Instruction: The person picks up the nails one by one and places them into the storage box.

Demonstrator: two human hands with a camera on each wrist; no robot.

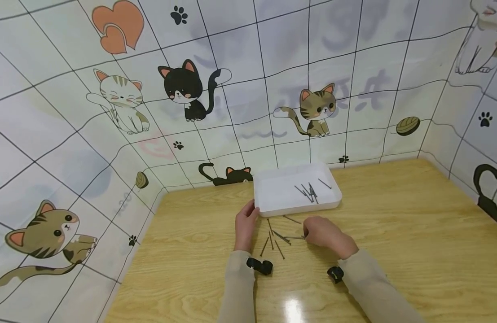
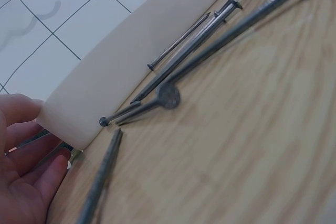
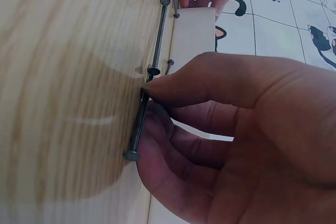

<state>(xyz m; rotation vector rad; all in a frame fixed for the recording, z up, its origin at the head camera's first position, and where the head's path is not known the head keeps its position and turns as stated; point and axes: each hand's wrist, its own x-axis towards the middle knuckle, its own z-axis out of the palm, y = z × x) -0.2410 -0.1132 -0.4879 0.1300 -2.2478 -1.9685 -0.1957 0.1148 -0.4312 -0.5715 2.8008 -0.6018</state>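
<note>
A shallow white tray (image 1: 274, 190) stands on the table, with several loose nails (image 1: 311, 192) lying inside it. My left hand (image 1: 245, 226) holds its front left corner, the fingers bent about the tray wall in the left wrist view. In front of the tray, several steel nails (image 1: 279, 249) lie scattered on the wood between my hands. To the right of them my right hand (image 1: 329, 234) pinches a nail (image 3: 137, 135) between thumb and fingers. That nail lies low along the table surface, its flat head showing below the fingers in the right wrist view.
The wooden table (image 1: 183, 269) runs back to a wall (image 1: 240, 98) printed with cats and grid lines. The tray's back edge is close to that wall. A black wrist strap (image 1: 259, 266) sits on the left sleeve, another strap (image 1: 335, 274) on the right.
</note>
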